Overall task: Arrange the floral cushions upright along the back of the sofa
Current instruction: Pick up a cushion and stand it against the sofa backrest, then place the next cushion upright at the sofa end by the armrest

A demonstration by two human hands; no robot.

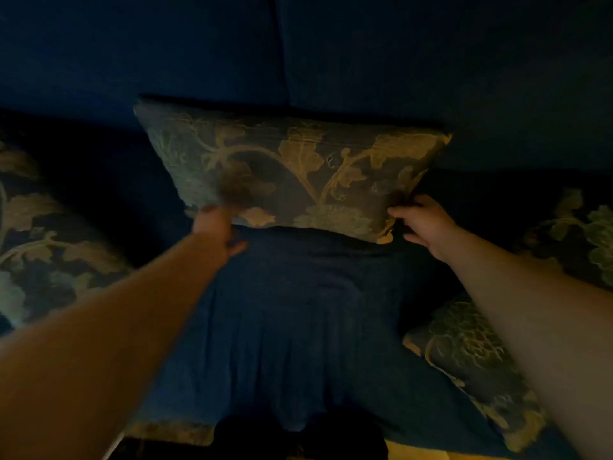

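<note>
A floral cushion (292, 167) with gold leaves on dark cloth stands upright against the dark blue sofa back (431, 61), in the middle of the view. My left hand (219, 227) is blurred at its lower left edge, touching it; whether it grips is unclear. My right hand (421, 220) pinches the cushion's lower right corner. Another floral cushion (43, 247) lies at the far left. A third (477, 366) lies flat at the lower right, and a fourth (593, 234) shows at the right edge.
The blue sofa seat (285, 327) is covered in wrinkled cloth under my arms. A seam (282, 54) splits the sofa back above the middle cushion. The room is very dim. A dark shape (298, 436) sits at the bottom centre.
</note>
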